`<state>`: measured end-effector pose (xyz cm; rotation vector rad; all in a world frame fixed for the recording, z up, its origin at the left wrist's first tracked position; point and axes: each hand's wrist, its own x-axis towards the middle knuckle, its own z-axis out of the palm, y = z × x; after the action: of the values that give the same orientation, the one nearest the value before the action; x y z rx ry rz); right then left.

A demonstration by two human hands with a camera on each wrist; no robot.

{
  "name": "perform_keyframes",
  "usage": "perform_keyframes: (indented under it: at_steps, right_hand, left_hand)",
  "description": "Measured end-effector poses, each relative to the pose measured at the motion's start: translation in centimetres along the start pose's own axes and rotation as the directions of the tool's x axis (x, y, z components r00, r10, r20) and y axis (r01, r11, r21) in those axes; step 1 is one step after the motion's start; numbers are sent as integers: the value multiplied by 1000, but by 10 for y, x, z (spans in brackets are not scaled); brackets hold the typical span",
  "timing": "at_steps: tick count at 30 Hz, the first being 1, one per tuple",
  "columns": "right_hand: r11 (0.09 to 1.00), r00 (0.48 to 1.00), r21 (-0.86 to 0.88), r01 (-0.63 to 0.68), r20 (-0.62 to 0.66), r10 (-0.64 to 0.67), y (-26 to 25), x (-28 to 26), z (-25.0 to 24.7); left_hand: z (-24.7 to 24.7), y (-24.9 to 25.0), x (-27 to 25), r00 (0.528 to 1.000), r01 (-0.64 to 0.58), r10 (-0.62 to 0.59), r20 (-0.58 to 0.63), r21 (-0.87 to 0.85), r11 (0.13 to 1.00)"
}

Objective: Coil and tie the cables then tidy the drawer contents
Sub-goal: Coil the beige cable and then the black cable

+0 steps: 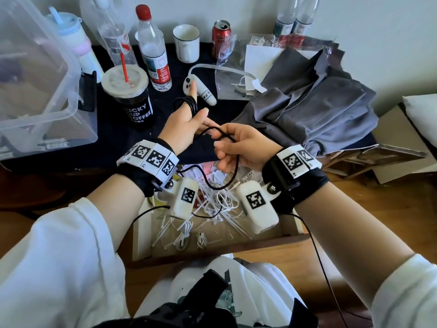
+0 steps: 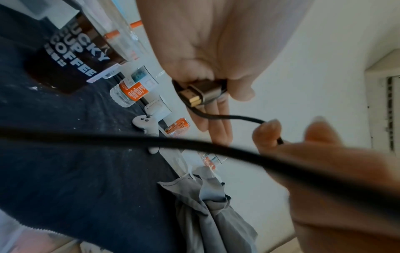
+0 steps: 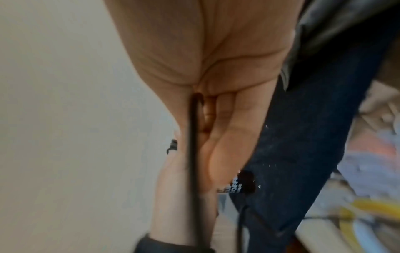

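My left hand [image 1: 189, 121] is raised over the dark table with a black cable [image 1: 210, 128] wound in loops [image 1: 189, 104] round its index finger. In the left wrist view its thumb [image 2: 238, 85] presses the cable's plug [image 2: 203, 93] against the fingers. My right hand [image 1: 236, 143] is close beside it and pinches the same cable [image 3: 191, 137] between thumb and fingers. The loose length hangs down into the open wooden drawer [image 1: 236, 250]. White cables [image 1: 182, 235] and white zip ties [image 1: 212, 209] lie tangled in the drawer.
A coffee cup with a red straw [image 1: 132, 100], a water bottle [image 1: 155, 50], a white controller [image 1: 203, 93], a mug [image 1: 186, 43] and a red can [image 1: 221, 36] stand on the table. At the left is a clear plastic bin [image 1: 35, 91], at the right a grey cloth [image 1: 319, 107].
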<state>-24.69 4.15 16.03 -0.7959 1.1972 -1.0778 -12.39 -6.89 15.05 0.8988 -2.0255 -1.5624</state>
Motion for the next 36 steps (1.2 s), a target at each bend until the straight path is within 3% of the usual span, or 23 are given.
perform_keyframes:
  at_steps: [3, 6, 9, 11, 13, 16, 20, 25, 30, 31, 33, 34, 36]
  right_hand:
    - [991, 998, 132, -14, 56, 6, -1, -5, -4]
    - [995, 996, 104, -4, 85, -5, 1, -3, -9]
    - [977, 995, -201, 64, -67, -79, 0, 0, -12]
    - [884, 963, -451, 121, -164, -215, -4, 1, -14]
    - [802, 921, -575, 161, -206, -332, -7, 3, -17]
    - [745, 856, -640, 186, -267, -443, -9, 6, -21]
    - [713, 791, -667, 217, -308, -529, -8, 10, -29]
    - [762, 803, -569, 311, -272, -530, 5, 19, -29]
    - [936, 919, -265, 231, -255, -299, 7, 23, -18]
    - [956, 937, -215, 202, -240, -252, 5, 22, -16]
    - [975, 963, -168, 142, -202, -175, 5, 21, -14]
    - [978, 973, -178, 109, -180, -142, 8, 20, -12]
    - [969, 988, -244, 46, -135, -80, 19, 16, -9]
  left_hand:
    - [-1, 5, 0, 1000, -26, 26, -5, 28, 999]
    - [-2, 4, 2, 999, -34, 34, -9, 12, 999]
    - [-1, -2, 4, 999, 38, -40, 31, 44, 998]
    - [2, -7, 2, 989, 99, -104, 103, 55, 994]
    - [6, -6, -3, 964, 163, -169, 204, 44, 986]
    - [10, 0, -11, 885, 280, -246, 396, -28, 960]
    - [11, 6, -20, 817, 366, -201, 541, -217, 905]
    - [0, 20, -12, 777, 435, -20, 629, -513, 740]
    - [-3, 29, -5, 743, 491, 249, 622, -758, 429]
    - [-2, 30, -4, 746, 500, 290, 599, -792, 349]
    - [0, 33, -2, 798, 459, 311, 516, -855, 240]
    - [0, 35, -1, 844, 408, 280, 458, -886, 220]
    - [2, 39, 2, 946, 226, 157, 284, -924, 308]
